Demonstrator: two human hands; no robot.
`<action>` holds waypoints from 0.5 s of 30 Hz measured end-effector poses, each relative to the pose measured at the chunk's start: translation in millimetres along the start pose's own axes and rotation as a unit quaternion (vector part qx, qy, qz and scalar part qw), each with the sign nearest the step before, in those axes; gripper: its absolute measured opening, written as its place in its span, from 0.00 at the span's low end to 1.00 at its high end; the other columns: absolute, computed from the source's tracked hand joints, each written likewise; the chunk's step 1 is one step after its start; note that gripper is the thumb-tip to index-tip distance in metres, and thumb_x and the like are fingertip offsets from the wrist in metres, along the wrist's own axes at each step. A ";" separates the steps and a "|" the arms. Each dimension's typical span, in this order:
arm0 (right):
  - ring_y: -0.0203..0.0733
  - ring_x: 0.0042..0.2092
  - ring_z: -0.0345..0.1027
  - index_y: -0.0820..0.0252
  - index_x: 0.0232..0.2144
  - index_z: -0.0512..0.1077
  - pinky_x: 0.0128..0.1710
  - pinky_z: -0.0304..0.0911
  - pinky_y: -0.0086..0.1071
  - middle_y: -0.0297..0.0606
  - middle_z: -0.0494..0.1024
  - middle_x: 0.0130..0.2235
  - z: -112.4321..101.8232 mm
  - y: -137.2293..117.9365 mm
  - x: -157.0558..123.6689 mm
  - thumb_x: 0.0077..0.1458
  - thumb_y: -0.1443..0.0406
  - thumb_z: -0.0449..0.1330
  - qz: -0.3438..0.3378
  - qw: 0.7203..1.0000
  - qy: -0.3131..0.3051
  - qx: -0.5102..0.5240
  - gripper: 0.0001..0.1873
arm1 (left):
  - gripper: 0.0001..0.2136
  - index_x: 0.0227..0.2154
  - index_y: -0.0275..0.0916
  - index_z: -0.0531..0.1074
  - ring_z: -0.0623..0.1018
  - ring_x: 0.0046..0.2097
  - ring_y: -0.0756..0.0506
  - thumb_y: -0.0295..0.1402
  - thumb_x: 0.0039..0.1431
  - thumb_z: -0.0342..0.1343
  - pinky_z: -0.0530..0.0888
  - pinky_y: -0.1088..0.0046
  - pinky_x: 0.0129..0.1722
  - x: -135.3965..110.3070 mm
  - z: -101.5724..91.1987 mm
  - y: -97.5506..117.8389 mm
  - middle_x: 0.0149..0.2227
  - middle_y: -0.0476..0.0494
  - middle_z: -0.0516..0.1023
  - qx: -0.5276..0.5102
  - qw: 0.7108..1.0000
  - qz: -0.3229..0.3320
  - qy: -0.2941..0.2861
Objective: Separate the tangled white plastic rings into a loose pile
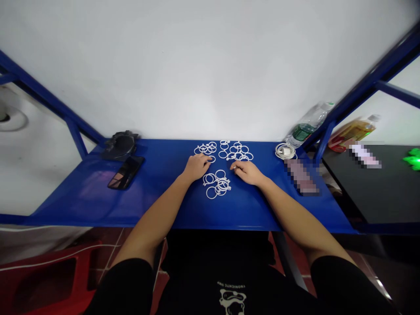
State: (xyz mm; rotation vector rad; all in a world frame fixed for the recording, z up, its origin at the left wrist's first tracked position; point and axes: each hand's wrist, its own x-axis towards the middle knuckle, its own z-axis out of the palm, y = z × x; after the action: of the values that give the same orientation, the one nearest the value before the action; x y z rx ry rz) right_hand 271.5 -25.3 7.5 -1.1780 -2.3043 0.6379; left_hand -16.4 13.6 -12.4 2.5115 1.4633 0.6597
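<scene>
White curtain rings with small eyelets lie on the blue table in groups. One cluster of rings is nearest me, between my forearms. Behind it are a back left group and a back right group. My left hand rests low over the table, its fingertips closed at the edge of a single curtain ring. To the right, my right hand has its fingers curled together just in front of the back right group. A tiny pale spot shows at its fingertips, too small to name.
On the left lie a black phone and a crumpled black bag. At the right are a coiled white cable, a plastic bottle and a blurred-out flat object. Blue frame bars rise at both sides; a white wall stands behind.
</scene>
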 end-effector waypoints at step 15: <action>0.42 0.36 0.75 0.57 0.31 0.79 0.42 0.64 0.34 0.36 0.83 0.35 -4.5 1.0 0.8 0.57 0.68 0.52 -0.023 1.000 -0.008 -0.007 0.15 | 0.07 0.38 0.40 0.77 0.70 0.23 0.51 0.36 0.64 0.57 0.68 0.73 0.29 -4.9 -2.7 11.8 0.22 0.53 0.74 -0.128 0.982 0.012 0.138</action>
State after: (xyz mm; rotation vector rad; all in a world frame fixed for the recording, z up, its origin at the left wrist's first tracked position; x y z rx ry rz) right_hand 274.4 -23.3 10.6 -1.1258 -2.3463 0.6183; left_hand -10.4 3.2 -7.3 2.3127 1.3266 1.1607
